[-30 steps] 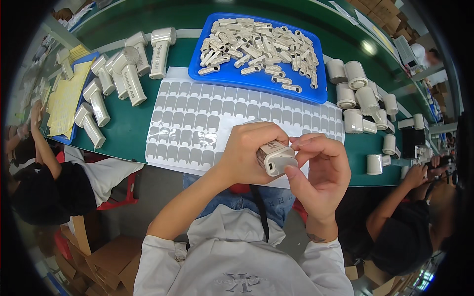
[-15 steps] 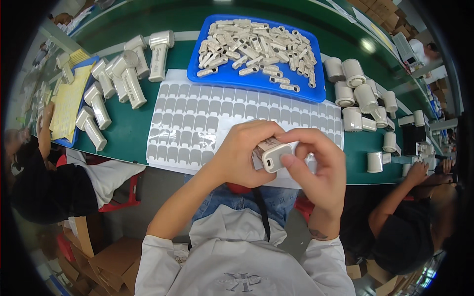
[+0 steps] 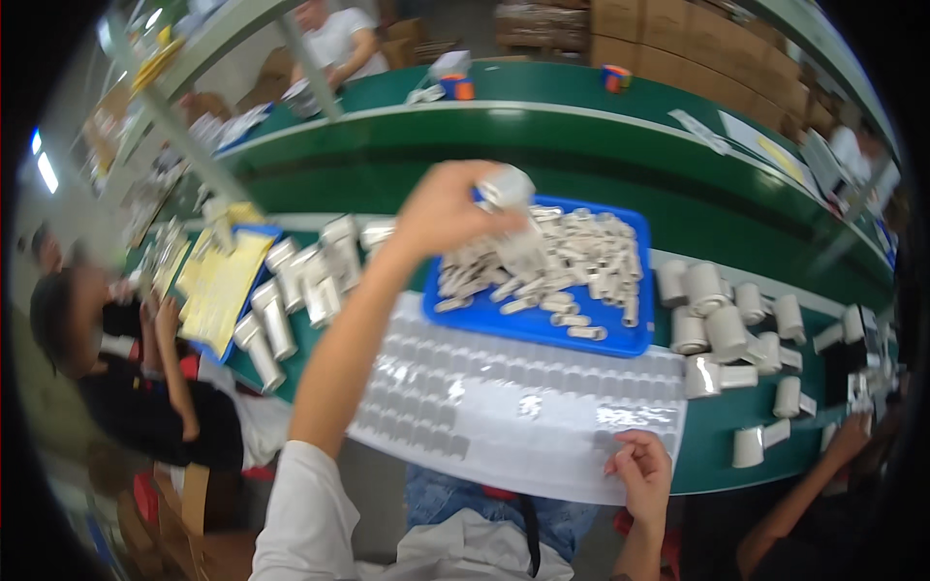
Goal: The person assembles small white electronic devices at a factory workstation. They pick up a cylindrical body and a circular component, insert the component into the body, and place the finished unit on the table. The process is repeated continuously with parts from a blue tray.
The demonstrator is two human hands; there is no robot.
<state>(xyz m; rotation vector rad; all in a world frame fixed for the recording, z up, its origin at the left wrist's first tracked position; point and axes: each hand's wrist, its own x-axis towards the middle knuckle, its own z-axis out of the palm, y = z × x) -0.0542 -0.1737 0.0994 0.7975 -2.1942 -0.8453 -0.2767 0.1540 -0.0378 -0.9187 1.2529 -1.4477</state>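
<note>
Above the blue tray (image 3: 441, 308), my left hand (image 3: 450, 211) is closed around a white handheld fan (image 3: 523, 247). The fan's round head shows at the top of my grip, and its handle hangs down in front of the tray, blurred by motion. Low over the front right of the sheet of grey stickers (image 3: 523, 436) is my right hand (image 3: 641, 474). Its fingers are loosely bent and apart, and nothing shows between them. Many small whitish plastic parts (image 3: 591, 247) lie heaped in the tray.
More white fans (image 3: 315, 281) stand in a group left of the sheet, beside a blue tray with yellow paper (image 3: 215, 281). On the right is another cluster of white fans (image 3: 722, 329). Co-workers sit at both sides. A green ledge (image 3: 581, 136) runs behind the tray.
My left hand has carried the fan from in front of me up and away over the tray. My right hand has let go of it and is lower down. The view has tilted up.
</note>
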